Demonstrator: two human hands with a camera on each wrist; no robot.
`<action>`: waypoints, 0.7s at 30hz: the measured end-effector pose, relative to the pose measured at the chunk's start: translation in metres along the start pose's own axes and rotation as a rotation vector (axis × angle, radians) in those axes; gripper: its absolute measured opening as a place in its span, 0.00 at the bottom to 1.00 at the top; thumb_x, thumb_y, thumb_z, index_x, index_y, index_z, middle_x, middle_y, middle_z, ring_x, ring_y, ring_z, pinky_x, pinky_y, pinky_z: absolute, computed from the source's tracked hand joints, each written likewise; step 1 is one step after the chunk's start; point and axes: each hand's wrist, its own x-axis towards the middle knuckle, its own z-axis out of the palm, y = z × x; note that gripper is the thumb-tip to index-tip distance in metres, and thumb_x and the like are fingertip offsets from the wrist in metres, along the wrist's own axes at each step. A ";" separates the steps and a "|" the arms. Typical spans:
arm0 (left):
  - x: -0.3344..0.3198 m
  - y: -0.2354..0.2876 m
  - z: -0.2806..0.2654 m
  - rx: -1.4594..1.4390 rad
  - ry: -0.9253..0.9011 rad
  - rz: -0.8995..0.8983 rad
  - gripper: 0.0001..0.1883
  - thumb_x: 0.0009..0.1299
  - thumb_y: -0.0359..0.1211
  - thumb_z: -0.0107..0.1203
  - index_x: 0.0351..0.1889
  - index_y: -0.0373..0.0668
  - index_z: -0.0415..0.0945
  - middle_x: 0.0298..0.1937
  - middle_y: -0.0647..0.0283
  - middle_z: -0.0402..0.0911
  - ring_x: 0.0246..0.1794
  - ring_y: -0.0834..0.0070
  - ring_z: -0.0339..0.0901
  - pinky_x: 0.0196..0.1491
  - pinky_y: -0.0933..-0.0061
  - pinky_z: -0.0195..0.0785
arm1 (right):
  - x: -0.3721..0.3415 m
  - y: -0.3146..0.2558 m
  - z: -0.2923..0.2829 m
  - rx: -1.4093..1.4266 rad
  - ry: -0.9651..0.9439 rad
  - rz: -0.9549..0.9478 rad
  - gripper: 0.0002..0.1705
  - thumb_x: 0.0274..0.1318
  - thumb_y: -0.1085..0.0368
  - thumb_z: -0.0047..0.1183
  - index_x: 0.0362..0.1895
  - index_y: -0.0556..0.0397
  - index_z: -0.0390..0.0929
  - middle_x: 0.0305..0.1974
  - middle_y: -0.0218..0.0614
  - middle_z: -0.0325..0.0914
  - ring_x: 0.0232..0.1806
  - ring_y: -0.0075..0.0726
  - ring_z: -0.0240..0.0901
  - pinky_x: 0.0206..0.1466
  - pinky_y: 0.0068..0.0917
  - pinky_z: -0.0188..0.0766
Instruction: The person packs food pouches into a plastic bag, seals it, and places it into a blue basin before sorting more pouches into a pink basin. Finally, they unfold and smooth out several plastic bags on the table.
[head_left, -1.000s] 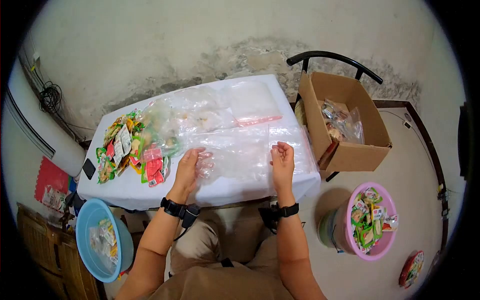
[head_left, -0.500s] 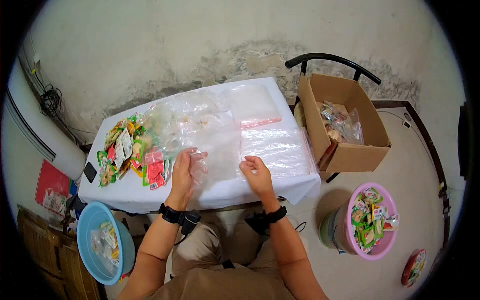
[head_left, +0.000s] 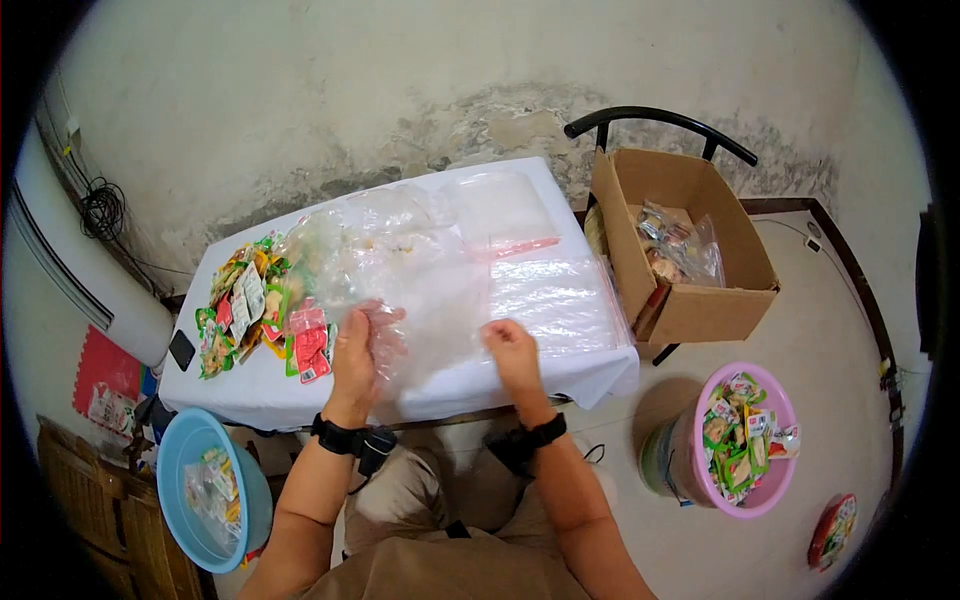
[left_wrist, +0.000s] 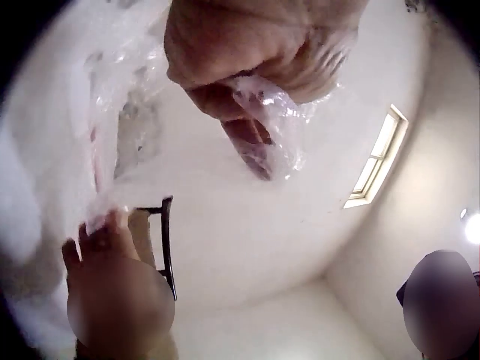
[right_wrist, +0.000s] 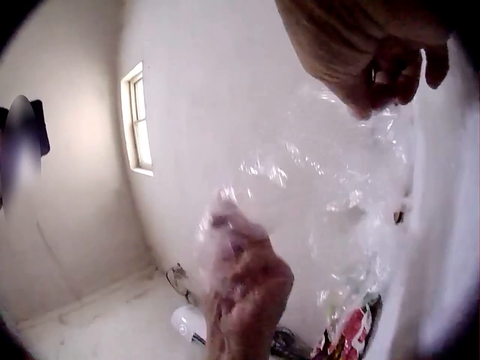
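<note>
My left hand (head_left: 352, 365) grips one end of a clear plastic bag (head_left: 438, 325) over the table's front side. Film wraps its fingers in the left wrist view, and they show through it. At the bag's other end, my right hand (head_left: 514, 360) pinches the edge between thumb and fingers, as the right wrist view shows. The bag hangs spread between both hands. To its right lies a stack of flat clear bags (head_left: 555, 305), with another stack (head_left: 505, 205) behind. Crumpled clear bags (head_left: 370, 240) lie behind the left hand.
Colourful food packets (head_left: 240, 305) are heaped on the white-clothed table (head_left: 265, 395), left, near a phone (head_left: 181, 347). A blue basin (head_left: 262, 500) stands front left and a pink bucket (head_left: 786, 480) front right, both holding packets. A cardboard box (head_left: 715, 312) sits on a chair (head_left: 665, 115).
My right hand has moved left and closer to the left hand, drawing the clear bag off the flat stack. The left hand has shifted slightly left and down.
</note>
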 end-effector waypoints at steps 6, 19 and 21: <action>0.024 -0.024 -0.043 0.485 0.087 -0.016 0.13 0.71 0.38 0.40 0.42 0.41 0.71 0.30 0.61 0.79 0.12 0.89 0.60 0.15 0.86 0.55 | -0.006 -0.043 -0.033 0.438 0.195 0.042 0.07 0.56 0.65 0.47 0.38 0.51 0.68 0.31 0.27 0.71 0.28 0.22 0.69 0.29 0.17 0.65; -0.014 -0.041 -0.075 0.435 0.055 -0.386 0.52 0.56 0.21 0.56 0.67 0.52 0.26 0.56 0.52 0.61 0.26 0.78 0.70 0.24 0.80 0.66 | -0.014 -0.038 -0.012 0.007 0.062 0.036 0.28 0.52 0.73 0.45 0.60 0.45 0.61 0.33 0.35 0.70 0.20 0.23 0.68 0.19 0.19 0.65; -0.018 -0.041 -0.076 0.491 -0.015 -0.359 0.54 0.54 0.17 0.54 0.68 0.57 0.26 0.56 0.50 0.61 0.27 0.79 0.69 0.25 0.79 0.66 | -0.013 -0.036 -0.012 0.029 0.063 0.044 0.25 0.52 0.74 0.45 0.57 0.46 0.65 0.32 0.33 0.70 0.19 0.22 0.68 0.17 0.18 0.64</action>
